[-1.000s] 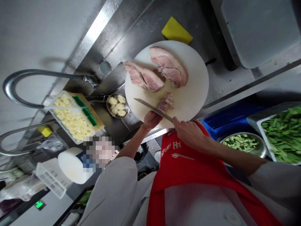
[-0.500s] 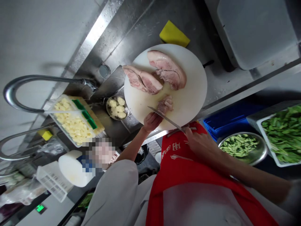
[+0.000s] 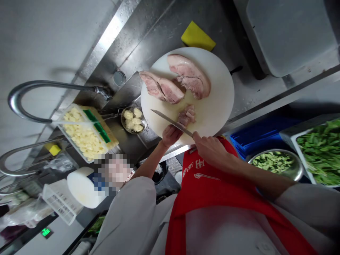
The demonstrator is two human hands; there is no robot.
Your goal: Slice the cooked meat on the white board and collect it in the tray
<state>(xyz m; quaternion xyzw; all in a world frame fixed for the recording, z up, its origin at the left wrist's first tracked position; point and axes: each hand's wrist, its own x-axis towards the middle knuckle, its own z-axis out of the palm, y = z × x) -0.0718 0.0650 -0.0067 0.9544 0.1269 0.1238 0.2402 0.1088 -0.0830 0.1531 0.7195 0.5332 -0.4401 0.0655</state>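
Note:
On the round white cutting board (image 3: 217,106), my right hand (image 3: 211,148) grips the handle of a long knife (image 3: 166,117). Its blade slants across the board over a small portion of cut meat (image 3: 189,115), with slices on the blade's far side. Curled fingers of my left hand (image 3: 171,135) press at the near side of the blade, on meat that the hand mostly hides. Farther back on the board lie two large pieces of raw meat with skin, one on the left (image 3: 162,88) and one on the right (image 3: 192,76).
A yellow sponge-like block (image 3: 198,36) touches the board's far edge. Left are a pot of peeled potatoes (image 3: 132,120), a tub of cut pale pieces (image 3: 79,131) and a curved faucet (image 3: 53,85). A bowl of sliced greens (image 3: 273,163) and a crate of leaves (image 3: 321,148) stand right. Another person (image 3: 115,170) is at left.
My right hand has moved forward and left, pushing the knife farther across the board, so its tip now reaches more to the left. My left hand stays nearly in place.

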